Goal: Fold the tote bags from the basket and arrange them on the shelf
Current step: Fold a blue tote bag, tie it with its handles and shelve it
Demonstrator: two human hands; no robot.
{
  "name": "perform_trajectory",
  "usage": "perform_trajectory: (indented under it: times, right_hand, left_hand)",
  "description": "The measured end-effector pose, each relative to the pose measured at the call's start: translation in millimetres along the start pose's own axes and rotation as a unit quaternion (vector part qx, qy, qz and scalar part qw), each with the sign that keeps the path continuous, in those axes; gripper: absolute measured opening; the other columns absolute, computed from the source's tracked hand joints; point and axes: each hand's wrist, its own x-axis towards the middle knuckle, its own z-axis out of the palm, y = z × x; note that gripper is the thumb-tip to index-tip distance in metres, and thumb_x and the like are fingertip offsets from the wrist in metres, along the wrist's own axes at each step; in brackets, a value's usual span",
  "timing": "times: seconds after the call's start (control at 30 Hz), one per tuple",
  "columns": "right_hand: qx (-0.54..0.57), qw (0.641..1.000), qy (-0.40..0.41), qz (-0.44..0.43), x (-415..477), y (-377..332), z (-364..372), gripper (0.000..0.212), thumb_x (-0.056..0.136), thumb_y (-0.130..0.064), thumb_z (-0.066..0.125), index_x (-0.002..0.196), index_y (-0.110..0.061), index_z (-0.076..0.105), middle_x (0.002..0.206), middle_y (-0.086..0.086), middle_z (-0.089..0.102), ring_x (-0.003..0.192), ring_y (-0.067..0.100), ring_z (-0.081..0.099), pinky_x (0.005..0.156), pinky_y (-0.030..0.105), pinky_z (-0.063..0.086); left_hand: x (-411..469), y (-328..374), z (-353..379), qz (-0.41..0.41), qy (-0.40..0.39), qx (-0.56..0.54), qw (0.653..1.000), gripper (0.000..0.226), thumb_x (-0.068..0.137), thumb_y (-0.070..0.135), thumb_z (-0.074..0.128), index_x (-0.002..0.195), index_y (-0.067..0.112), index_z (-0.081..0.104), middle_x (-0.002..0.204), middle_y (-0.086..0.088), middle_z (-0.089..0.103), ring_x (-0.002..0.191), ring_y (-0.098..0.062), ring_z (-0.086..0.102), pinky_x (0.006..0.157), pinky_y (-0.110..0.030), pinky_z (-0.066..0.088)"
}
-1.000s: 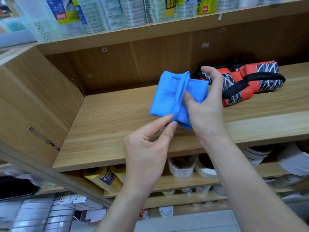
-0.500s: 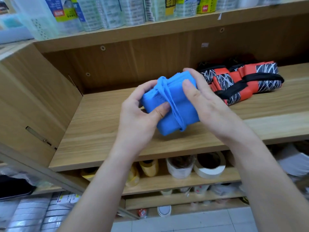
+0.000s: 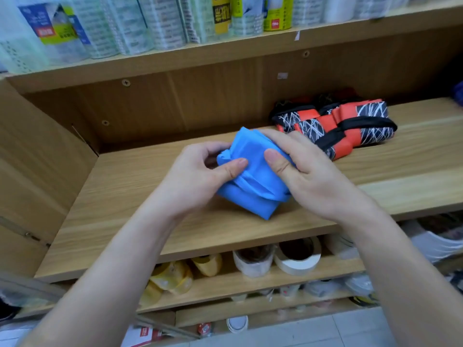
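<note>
A blue tote bag [image 3: 253, 181], folded into a small bundle with its strap wrapped round it, is held just above the wooden shelf [image 3: 120, 221]. My left hand [image 3: 200, 176] grips its left side, thumb pressed on top. My right hand [image 3: 308, 171] grips its right side, thumb on the front and fingers over the top. Behind it, at the right of the shelf, lies a folded orange and black patterned tote bag [image 3: 335, 126]. The basket is out of view.
A wooden side panel [image 3: 37, 159] closes the shelf on the left. The shelf above holds wrapped rolls and packs [image 3: 140, 23]. Rolls of tape [image 3: 295, 256] sit on the shelf below. Bare shelf board lies to the left of the blue bag.
The blue bag has been turned and pressed into a tighter bundle. Both hands now hold it from either side, lower over the shelf, and my left hand's grip has shifted.
</note>
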Motion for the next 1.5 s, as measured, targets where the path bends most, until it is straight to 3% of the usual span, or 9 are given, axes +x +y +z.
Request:
perform_trajectory:
  times: [0.1,0.33,0.53,0.67,0.83,1.03,1.23,1.33,1.5]
  right_hand:
    - [-0.059,0.996,0.06,0.031,-0.3,12.3,-25.6,0.051,0.092,-0.046,0.049,0.14,-0.025,0.05,0.115,-0.001,0.052,0.107,0.008,0.049,0.094,0.02,0.04]
    - [-0.261,0.955,0.034,0.14,-7.3,45.9,-63.8,0.074,0.076,-0.063,0.056,0.144,-0.04,0.038,0.138,0.001,0.044,0.129,0.024,0.036,0.103,0.04,0.037]
    - [-0.279,0.952,0.035,0.118,-6.2,64.0,-55.4,0.068,0.079,-0.053,0.068,0.141,-0.038,0.046,0.132,0.003,0.042,0.12,0.026,0.041,0.098,0.039,0.04]
    - [-0.265,0.958,0.066,0.088,-2.0,73.7,-53.2,0.064,0.074,-0.054,0.069,0.134,-0.035,0.055,0.12,0.004,0.045,0.109,0.027,0.044,0.094,0.037,0.041]
    - [-0.246,0.964,0.082,0.065,0.7,82.2,-50.5,0.057,0.077,-0.048,0.072,0.13,-0.034,0.059,0.116,0.0,0.042,0.104,0.021,0.041,0.082,0.033,0.039]
    - [-0.227,0.968,0.086,0.061,-8.2,81.1,-50.2,0.063,0.082,-0.046,0.068,0.141,-0.036,0.046,0.129,0.0,0.044,0.115,0.022,0.04,0.089,0.031,0.035]
    - [-0.133,0.977,0.155,0.064,-32.5,67.7,-57.0,0.043,0.09,-0.036,0.059,0.132,-0.029,0.057,0.114,-0.004,0.054,0.103,0.015,0.055,0.084,0.045,0.053]
    - [-0.115,0.975,0.179,0.056,-50.6,55.1,-56.7,0.033,0.092,-0.025,0.059,0.124,-0.027,0.062,0.106,-0.006,0.058,0.092,0.006,0.057,0.077,0.03,0.053]
    - [-0.144,0.963,0.209,0.09,-96.4,33.0,-49.2,0.023,0.093,-0.014,0.061,0.114,-0.018,0.069,0.091,-0.004,0.062,0.083,0.005,0.057,0.067,0.006,0.043]
  left_hand:
    - [21.5,-3.8,1.0,-0.034,0.076,-0.065,0.994,0.008,0.094,0.015,0.062,0.096,0.016,0.069,0.077,0.007,0.074,0.07,-0.005,0.069,0.06,-0.022,0.057]
    - [105.3,-34.1,0.1,-0.094,0.192,0.02,0.977,0.029,0.091,0.04,0.065,0.079,0.015,0.07,0.086,-0.003,0.071,0.078,-0.017,0.061,0.075,-0.034,0.049]
    - [136.1,-37.0,13.1,-0.164,0.221,0.111,0.955,0.051,0.092,0.054,0.057,0.106,0.005,0.062,0.086,-0.005,0.062,0.058,-0.019,0.054,0.058,-0.035,0.05]
    - [132.9,-31.6,12.4,-0.186,0.192,0.064,0.962,0.066,0.084,0.058,0.066,0.126,0.01,0.048,0.116,-0.004,0.059,0.076,-0.013,0.064,0.07,-0.034,0.062]
    - [128.2,-36.4,5.4,-0.184,0.154,0.054,0.969,0.105,0.072,0.032,0.086,0.153,0.017,0.021,0.133,-0.005,0.053,0.083,-0.015,0.07,0.068,-0.027,0.059]
    - [121.5,-35.2,8.8,-0.162,0.171,0.123,0.964,0.097,0.078,0.039,0.08,0.152,0.014,0.022,0.115,-0.004,0.064,0.078,-0.019,0.071,0.076,-0.038,0.061]
    - [82.3,-22.6,10.8,-0.038,0.194,0.297,0.934,0.04,0.086,0.036,0.071,0.122,0.025,0.06,0.094,0.008,0.063,0.091,-0.016,0.061,0.087,-0.033,0.05]
    - [49.5,-17.0,19.7,0.004,0.153,0.296,0.943,0.013,0.091,0.03,0.065,0.101,0.026,0.071,0.09,0.014,0.067,0.088,-0.008,0.061,0.087,-0.034,0.051]
    - [-10.6,-18.2,40.4,0.098,0.051,0.26,0.959,0.012,0.092,0.025,0.063,0.1,0.027,0.073,0.088,0.018,0.067,0.085,-0.004,0.06,0.081,-0.025,0.051]
